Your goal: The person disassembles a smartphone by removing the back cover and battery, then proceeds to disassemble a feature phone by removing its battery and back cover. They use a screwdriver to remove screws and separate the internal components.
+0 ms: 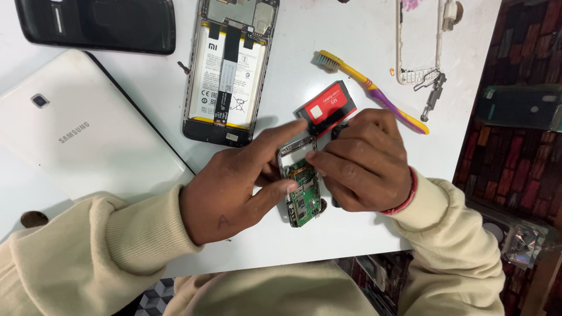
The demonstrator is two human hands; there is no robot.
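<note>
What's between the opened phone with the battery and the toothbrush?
In the head view, mostly bare white table separates the opened phone from the toothbrush. Lower down, a small red-and-black battery sits in that gap.

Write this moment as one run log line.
left hand: holds small opened phone with green circuit board | right hand: fingertips on its frame | red-black battery: beside

Both hands [234, 187] [366, 164] on small phone [300, 193]

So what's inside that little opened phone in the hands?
Inside the small opened phone sits a green circuit board with small metal parts. The left hand and right hand cover its edges.
</note>
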